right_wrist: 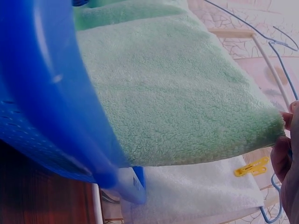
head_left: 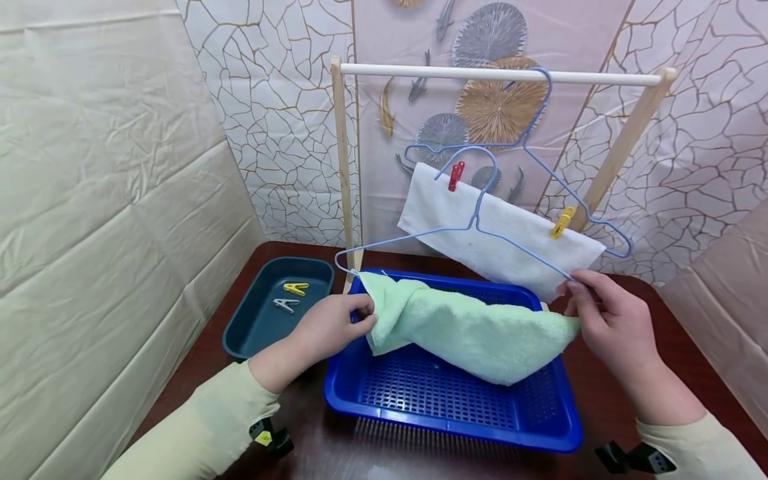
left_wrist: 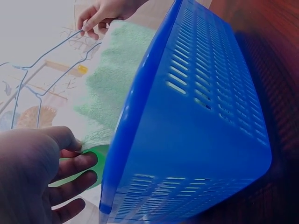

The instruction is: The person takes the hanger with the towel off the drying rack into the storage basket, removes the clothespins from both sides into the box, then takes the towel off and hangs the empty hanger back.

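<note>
A light green towel [head_left: 480,333] droops over the blue basket, bunched and folded over at its left end. My left hand [head_left: 333,327] pinches the towel's left part between thumb and forefinger, the other fingers loosely bent in the left wrist view. A blue wire clothes hanger [head_left: 478,208] stands up behind the towel, its left end by the towel's upper left corner. With my right hand [head_left: 615,323] I grip the hanger's right end together with the towel's right corner. In the right wrist view, the towel corner [right_wrist: 273,126] reaches right to the fingertips.
A second blue hanger [head_left: 534,120] hangs on the rack's white bar [head_left: 420,70]. A white towel [head_left: 510,227] is fastened there by a red clothespin [head_left: 456,177] and a yellow one [head_left: 562,223]. The blue basket [head_left: 450,427] sits in front; a dark tray [head_left: 237,333] with two clothespins [head_left: 296,288] stands left.
</note>
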Available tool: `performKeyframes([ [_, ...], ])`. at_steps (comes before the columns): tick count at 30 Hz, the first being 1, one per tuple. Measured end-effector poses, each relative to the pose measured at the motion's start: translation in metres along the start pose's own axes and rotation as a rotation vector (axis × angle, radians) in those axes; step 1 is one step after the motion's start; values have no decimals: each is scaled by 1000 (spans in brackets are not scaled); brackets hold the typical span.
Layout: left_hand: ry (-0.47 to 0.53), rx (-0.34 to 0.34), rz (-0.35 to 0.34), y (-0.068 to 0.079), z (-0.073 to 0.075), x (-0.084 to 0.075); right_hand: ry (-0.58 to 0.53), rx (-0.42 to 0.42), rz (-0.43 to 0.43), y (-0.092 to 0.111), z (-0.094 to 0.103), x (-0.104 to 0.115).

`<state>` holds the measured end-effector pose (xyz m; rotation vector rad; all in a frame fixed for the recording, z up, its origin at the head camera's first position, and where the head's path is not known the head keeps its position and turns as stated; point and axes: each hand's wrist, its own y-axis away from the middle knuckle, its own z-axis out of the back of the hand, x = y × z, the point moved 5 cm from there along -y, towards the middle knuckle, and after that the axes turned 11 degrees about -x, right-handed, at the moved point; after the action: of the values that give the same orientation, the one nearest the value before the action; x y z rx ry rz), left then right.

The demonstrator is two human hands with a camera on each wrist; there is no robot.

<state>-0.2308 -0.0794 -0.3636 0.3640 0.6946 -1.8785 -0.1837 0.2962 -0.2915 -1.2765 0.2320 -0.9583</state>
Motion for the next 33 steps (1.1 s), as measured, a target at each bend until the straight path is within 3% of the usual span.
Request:
performKeyframes([
  [9,-33,0,-73,2,-2,-3,10,0,-11,-1,0,0],
  [33,-71,61,-111,5,-8,-7,4,6,-1,1,-2,0],
])
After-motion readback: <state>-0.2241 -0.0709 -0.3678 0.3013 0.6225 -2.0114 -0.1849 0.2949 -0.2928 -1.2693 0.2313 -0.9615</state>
